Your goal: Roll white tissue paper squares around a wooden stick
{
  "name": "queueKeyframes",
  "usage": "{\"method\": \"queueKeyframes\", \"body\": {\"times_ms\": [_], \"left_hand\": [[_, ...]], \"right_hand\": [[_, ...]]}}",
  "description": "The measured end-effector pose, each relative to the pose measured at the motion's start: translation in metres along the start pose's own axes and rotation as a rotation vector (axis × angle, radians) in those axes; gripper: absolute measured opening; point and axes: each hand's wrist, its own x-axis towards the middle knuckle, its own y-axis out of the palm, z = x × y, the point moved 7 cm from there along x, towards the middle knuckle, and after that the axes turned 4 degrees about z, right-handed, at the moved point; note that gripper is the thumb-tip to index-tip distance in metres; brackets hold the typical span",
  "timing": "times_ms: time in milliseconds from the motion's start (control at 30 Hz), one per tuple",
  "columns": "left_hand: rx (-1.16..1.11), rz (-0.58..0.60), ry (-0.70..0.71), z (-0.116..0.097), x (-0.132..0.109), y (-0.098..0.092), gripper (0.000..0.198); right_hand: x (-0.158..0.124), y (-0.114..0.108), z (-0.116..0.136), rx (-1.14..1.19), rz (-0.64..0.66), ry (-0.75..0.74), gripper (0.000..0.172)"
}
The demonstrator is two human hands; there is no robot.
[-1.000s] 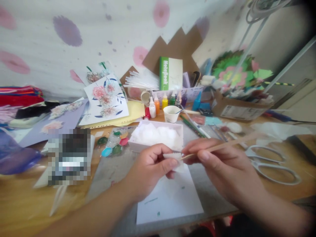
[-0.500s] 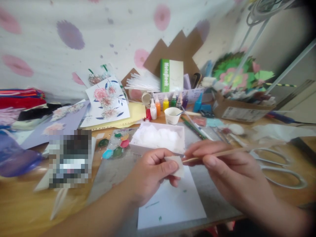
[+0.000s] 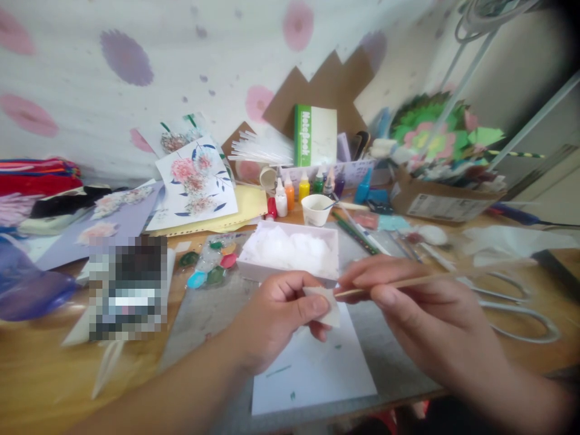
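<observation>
Head view: the left hand (image 3: 287,314) pinches a small pale square (image 3: 333,313) between its fingers, and the right hand (image 3: 412,299) grips a thin stick (image 3: 428,278) whose tip is at the square's one o'clock edge, contact unclear; a firm pinch and light stick pressure should probably keep the square flat. Below, at six o'clock, a white sheet (image 3: 312,383) lies on the surface (image 3: 49,368), with a padded box (image 3: 254,270) at eleven, scissors (image 3: 553,328) at three and a spotted wall (image 3: 190,54) beyond twelve.
</observation>
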Motion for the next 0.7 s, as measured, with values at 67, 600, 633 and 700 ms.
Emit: {"method": "queueKeyframes", "body": {"times_ms": [67,600,633,700], "left_hand": [[0.016,0.003,0.002,0.000,0.000,0.000,0.023],[0.519,-0.166,0.126,-0.016,-0.004,-0.007,0.018],[0.604,-0.234,0.226,-0.026,-0.008,-0.008,0.016],[0.749,-0.361,0.438,-0.044,-0.019,-0.009,0.011]], "right_hand": [[0.000,0.000,0.001,-0.015,0.001,0.001,0.013],[0.003,-0.001,0.012,-0.207,0.014,-0.088,0.013],[0.002,-0.002,0.012,-0.213,-0.001,-0.093,0.014],[0.002,-0.005,0.013,-0.219,-0.041,-0.104,0.015]]}}
